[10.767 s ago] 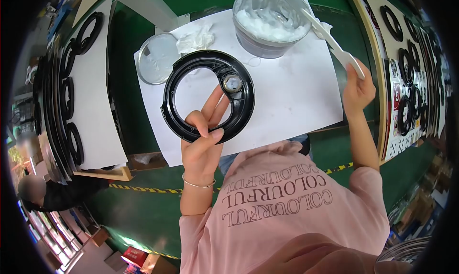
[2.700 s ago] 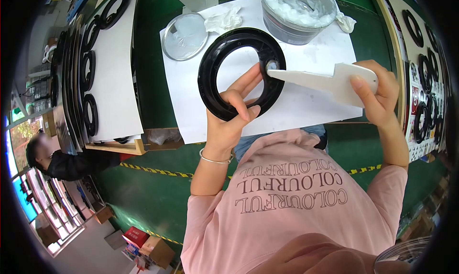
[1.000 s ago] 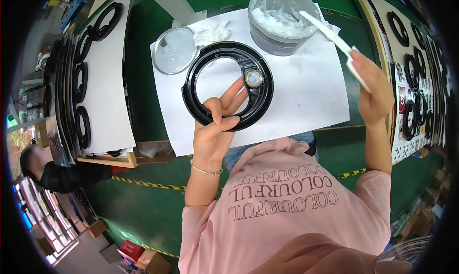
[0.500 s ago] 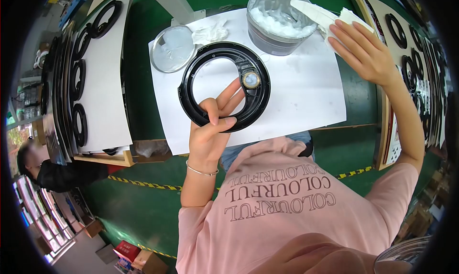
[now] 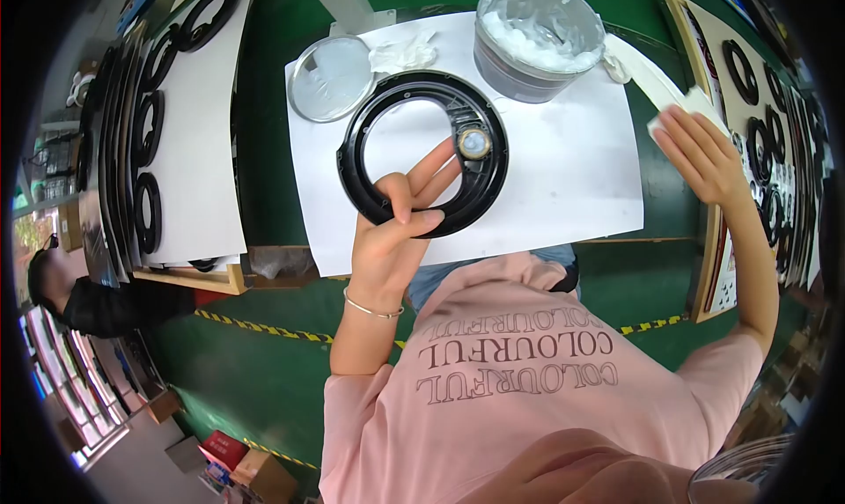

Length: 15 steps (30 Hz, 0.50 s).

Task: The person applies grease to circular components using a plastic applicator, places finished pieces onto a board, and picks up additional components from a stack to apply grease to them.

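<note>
My left hand is closed on a black plastic ring, held over the white paper. The thumb presses its near edge, and other fingers reach through its opening. On the ring's right side is a small round insert with a pale centre and brass-coloured rim. My right hand, slightly blurred, is closed on a white spatula with a white wrap round its grip. The spatula tip, carrying a white blob, is beside the grey tub. White paste fills part of the tub.
A round clear lid and crumpled tissue lie on the white paper. Boards with black rings stand on the left, more rings on the right. A grey post rises behind. Another person is at far left.
My right hand has moved right and slightly down, carrying the spatula out from over the tub to its right side. My left hand keeps the ring in much the same place.
</note>
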{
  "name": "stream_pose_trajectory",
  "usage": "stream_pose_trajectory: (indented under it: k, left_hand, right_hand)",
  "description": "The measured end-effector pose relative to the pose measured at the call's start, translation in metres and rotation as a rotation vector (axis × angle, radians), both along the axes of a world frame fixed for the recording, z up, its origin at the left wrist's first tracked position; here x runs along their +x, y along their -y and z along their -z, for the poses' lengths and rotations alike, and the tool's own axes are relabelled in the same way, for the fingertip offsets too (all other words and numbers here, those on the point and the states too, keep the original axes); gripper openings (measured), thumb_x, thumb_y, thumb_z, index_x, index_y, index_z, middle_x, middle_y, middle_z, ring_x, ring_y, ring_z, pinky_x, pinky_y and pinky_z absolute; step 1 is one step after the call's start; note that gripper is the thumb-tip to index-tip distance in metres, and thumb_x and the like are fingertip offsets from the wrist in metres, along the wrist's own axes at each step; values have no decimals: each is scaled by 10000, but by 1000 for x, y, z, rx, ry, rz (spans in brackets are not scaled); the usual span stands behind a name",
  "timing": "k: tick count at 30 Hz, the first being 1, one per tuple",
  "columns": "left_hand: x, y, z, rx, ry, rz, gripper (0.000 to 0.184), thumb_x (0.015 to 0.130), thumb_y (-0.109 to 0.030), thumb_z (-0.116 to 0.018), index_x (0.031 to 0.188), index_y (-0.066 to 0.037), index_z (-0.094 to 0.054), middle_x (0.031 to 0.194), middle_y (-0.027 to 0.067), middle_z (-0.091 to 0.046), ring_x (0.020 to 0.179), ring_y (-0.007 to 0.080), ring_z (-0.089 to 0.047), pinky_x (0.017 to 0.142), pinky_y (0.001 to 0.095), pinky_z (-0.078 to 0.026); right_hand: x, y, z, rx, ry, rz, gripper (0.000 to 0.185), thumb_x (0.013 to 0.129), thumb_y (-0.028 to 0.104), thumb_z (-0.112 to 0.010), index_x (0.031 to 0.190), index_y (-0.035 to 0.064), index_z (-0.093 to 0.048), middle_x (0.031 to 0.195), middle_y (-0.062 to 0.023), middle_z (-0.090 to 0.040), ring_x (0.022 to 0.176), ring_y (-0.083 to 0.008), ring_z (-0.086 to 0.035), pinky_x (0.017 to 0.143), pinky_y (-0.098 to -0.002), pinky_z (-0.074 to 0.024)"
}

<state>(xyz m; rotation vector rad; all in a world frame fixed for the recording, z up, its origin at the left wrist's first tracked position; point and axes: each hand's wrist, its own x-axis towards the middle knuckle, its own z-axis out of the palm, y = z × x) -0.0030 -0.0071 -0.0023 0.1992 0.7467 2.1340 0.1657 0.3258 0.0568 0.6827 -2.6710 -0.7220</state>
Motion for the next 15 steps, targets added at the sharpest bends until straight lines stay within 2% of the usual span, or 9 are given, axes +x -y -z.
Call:
stream_pose_trajectory:
  k: [4, 5, 7, 8, 10, 11, 13, 15]
  left_hand:
    - [-2, -10, 1, 45, 4, 49, 276, 663, 170, -480, 628, -98, -424, 1304, 272, -326, 1232, 374, -320, 945, 379, -367]
    - [-1, -13, 1, 62, 9, 73, 277, 661, 170, -479, 625, -99, -423, 1303, 270, -331, 1231, 372, -322, 944, 378, -367]
    - [0, -16, 1, 30, 6, 69, 279, 657, 171, -475, 619, -101, -427, 1297, 266, -342, 1229, 373, -326, 943, 379, -368]
    - [2, -17, 1, 23, 1, 63, 278, 656, 171, -475, 619, -101, -431, 1296, 267, -343, 1228, 374, -326, 942, 378, -371]
    - [4, -19, -1, 13, -6, 59, 275, 648, 170, -485, 610, -100, -441, 1291, 266, -351, 1228, 379, -325, 937, 379, -375]
    - [5, -18, -1, 9, -5, 60, 275, 648, 170, -485, 610, -100, -441, 1291, 266, -351, 1228, 379, -325, 937, 379, -375]
    - [7, -16, -3, -18, -70, 76, 272, 638, 163, -510, 604, -100, -452, 1285, 267, -361, 1223, 382, -331, 956, 398, -355]
    - [10, -16, -3, -5, -95, 66, 268, 634, 158, -523, 604, -100, -459, 1280, 267, -366, 1221, 384, -334, 970, 409, -336]
  right_hand:
    - [15, 10, -22, -44, -56, 57, 277, 779, 15, -530, 1052, 3, -576, 1086, -138, -577, 1051, -259, -537, 908, -358, -416]
    - [13, 11, -29, -125, -76, 66, 248, 783, 6, -540, 1028, -13, -573, 1083, -166, -572, 1030, -272, -547, 898, -349, -418]
    - [14, 27, -37, -685, -91, 199, 231, 815, 57, -550, 1034, -13, -564, 1029, -144, -594, 937, -237, -585, 797, -295, -464]
    - [19, 34, -37, -689, -89, 200, 231, 815, 57, -550, 1034, -13, -564, 1029, -144, -594, 937, -237, -585, 797, -295, -464]
    - [29, 48, -37, -1318, -113, 545, 265, 856, 141, -524, 1061, -27, -519, 1015, -122, -575, 903, -169, -575, 806, -259, -434]
    - [23, 52, -37, -1321, -112, 547, 265, 856, 141, -524, 1061, -27, -519, 1015, -122, -575, 903, -169, -575, 806, -259, -434]
    - [1, 61, -37, -1581, -46, 682, 326, 868, 238, -517, 1078, -12, -506, 963, -79, -567, 817, -104, -557, 731, -220, -432]
    - [-14, 64, -27, -1631, -91, 682, 340, 856, 262, -532, 1067, -4, -515, 913, -65, -576, 762, -85, -550, 688, -198, -426]
